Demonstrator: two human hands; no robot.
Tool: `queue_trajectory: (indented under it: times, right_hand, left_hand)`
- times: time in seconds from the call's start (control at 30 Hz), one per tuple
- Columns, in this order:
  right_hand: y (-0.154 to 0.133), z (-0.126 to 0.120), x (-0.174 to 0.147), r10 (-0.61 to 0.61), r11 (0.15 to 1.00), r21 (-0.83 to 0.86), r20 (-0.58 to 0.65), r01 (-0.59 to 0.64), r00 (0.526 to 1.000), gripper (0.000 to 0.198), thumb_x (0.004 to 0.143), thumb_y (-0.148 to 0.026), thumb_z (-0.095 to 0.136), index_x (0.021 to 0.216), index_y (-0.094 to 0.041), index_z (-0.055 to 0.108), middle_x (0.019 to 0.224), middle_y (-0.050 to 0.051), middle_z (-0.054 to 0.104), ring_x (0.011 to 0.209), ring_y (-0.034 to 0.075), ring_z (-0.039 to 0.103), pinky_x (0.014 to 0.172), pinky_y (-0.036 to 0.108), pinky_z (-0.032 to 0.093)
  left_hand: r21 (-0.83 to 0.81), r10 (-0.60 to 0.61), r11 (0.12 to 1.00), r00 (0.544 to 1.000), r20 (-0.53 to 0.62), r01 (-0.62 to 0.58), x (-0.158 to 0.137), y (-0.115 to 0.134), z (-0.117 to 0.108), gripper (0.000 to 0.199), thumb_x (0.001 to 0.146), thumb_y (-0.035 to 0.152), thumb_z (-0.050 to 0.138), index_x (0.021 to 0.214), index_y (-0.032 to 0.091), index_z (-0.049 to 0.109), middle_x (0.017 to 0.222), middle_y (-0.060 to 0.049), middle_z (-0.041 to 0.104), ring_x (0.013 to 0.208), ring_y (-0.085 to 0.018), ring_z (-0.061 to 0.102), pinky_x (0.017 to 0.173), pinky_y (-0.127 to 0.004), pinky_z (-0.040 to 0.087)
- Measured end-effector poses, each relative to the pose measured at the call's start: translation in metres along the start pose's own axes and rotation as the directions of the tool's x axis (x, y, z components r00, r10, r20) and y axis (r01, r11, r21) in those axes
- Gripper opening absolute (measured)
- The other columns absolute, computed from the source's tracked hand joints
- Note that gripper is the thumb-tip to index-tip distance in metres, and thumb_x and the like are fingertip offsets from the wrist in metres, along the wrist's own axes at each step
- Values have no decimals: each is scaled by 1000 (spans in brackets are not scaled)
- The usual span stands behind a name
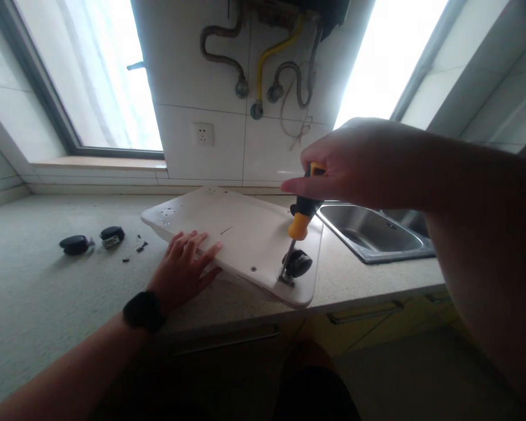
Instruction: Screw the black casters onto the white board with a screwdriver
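Two hands of ours are at work over a white board (249, 228) in the head view, which lies flat face up on the speckled countertop (48, 304), near the front edge. Our left hand (186, 269), with a black watch (144, 311) on its wrist, rests palm down on the near left edge of the board, fingers loosely spread on its face and nothing clasped in them. Our right hand (348, 166) is curled firmly around the black and yellow handle of a screwdriver (301, 222), held tilted, its shaft running down to a metal bracket (286, 280) at the board's near right corner. A black caster (298, 264) sits on that bracket, just right of the shaft. We cannot tell whether the tip is seated in a screw.

Holes and a short dark line mark the board's face. Well to the left of it, two more casters (73, 245) (113, 234) lie side by side on the countertop, with a few small dark pieces (141, 248) between them and the board. To the right we see a steel sink (372, 228); on the far wall are a socket (204, 134) and a yellow hose (263, 61).
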State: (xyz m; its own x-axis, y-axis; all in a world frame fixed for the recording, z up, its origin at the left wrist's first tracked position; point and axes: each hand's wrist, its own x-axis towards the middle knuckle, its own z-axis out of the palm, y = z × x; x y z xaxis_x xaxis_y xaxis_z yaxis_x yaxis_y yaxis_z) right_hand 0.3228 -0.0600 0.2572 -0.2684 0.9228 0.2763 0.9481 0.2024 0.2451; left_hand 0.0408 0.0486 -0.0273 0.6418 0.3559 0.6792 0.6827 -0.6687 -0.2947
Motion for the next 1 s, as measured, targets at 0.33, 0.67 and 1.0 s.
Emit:
queue_trajectory:
  times: [0.33,0.67,1.0]
  right_hand:
    - [-5,1,-15,-122,958,265,33,109,992,35,81,-37,57,116,-29,58,97,3,66,76,20,58,68,36,39]
    - [-1,-9,-11,-134,981,148,67,123,989,36,84,-60,63,97,-27,71,80,2,69,68,19,56,62,35,37]
    - [-19,-6,-16,-17,998,-59,0,17,1000,44,90,-63,51,89,-22,66,58,1,50,57,17,46,59,34,30]
  left_hand:
    - [18,-9,1000,1000,11,9,0,3,-3,47,97,40,63,139,20,55,140,-21,51,129,-41,50,111,-67,42]
    - [-32,-23,999,1000,-5,23,-1,2,-1,46,96,40,65,138,20,57,140,-22,53,130,-41,51,112,-68,41]
    - [-45,-33,998,999,-11,33,-1,2,0,47,96,40,65,138,22,56,140,-20,53,130,-41,51,112,-67,41]
